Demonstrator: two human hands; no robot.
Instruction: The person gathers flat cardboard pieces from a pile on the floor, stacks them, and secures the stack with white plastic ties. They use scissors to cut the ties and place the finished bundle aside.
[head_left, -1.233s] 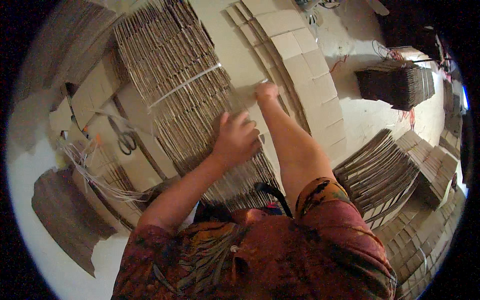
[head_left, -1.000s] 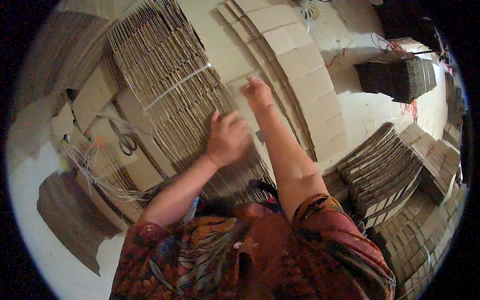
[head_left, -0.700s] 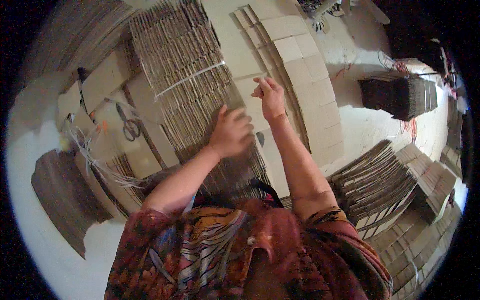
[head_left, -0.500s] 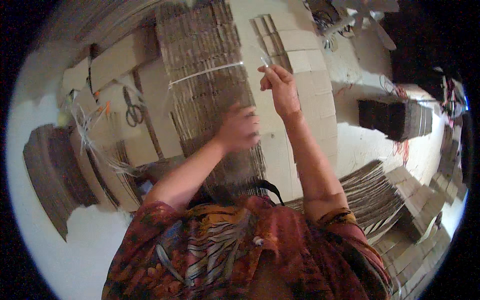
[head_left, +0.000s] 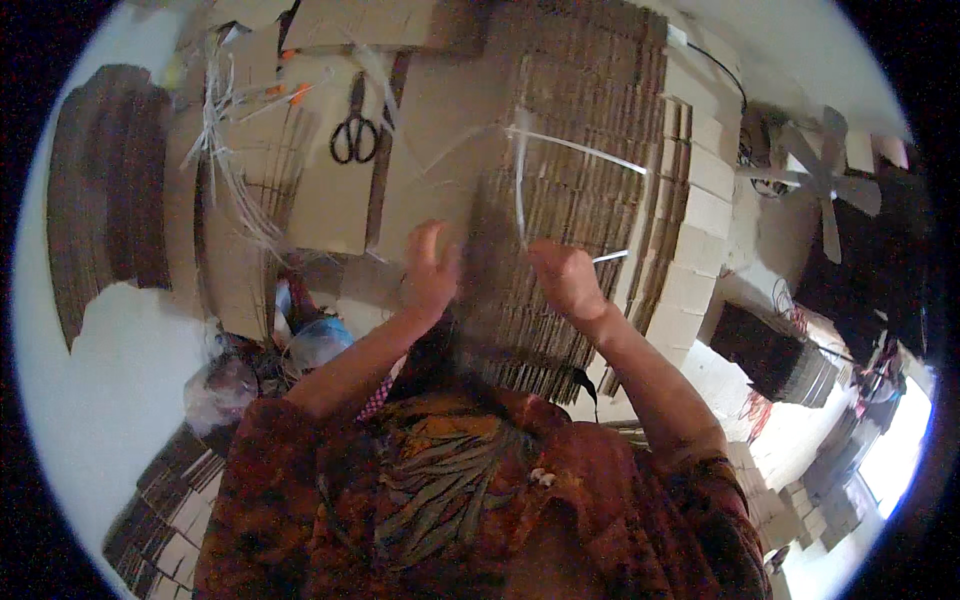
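A long row of brown corrugated cardboard pieces (head_left: 560,210), packed on edge, lies in front of me. A white plastic strap (head_left: 580,148) crosses its far part, and a loose length bends down to my right hand (head_left: 568,282). That hand is closed on the strap, its knuckles up, over the row. A short white piece (head_left: 610,257) shows just beyond the knuckles; whether it belongs to the same strap I cannot make out. My left hand (head_left: 432,268) is raised at the row's left side, its fingers blurred, so whether it holds anything is unclear.
Black-handled scissors (head_left: 355,135) lie on flat cardboard at the left, near a bunch of white straps (head_left: 235,150). Stacked cardboard (head_left: 110,190) stands at the far left. A fan (head_left: 825,185) and a dark bundle (head_left: 775,350) are at the right.
The view has swung, so the row sits further right. My right hand has come nearer over the row with the strap, and my left hand has moved off to its left side.
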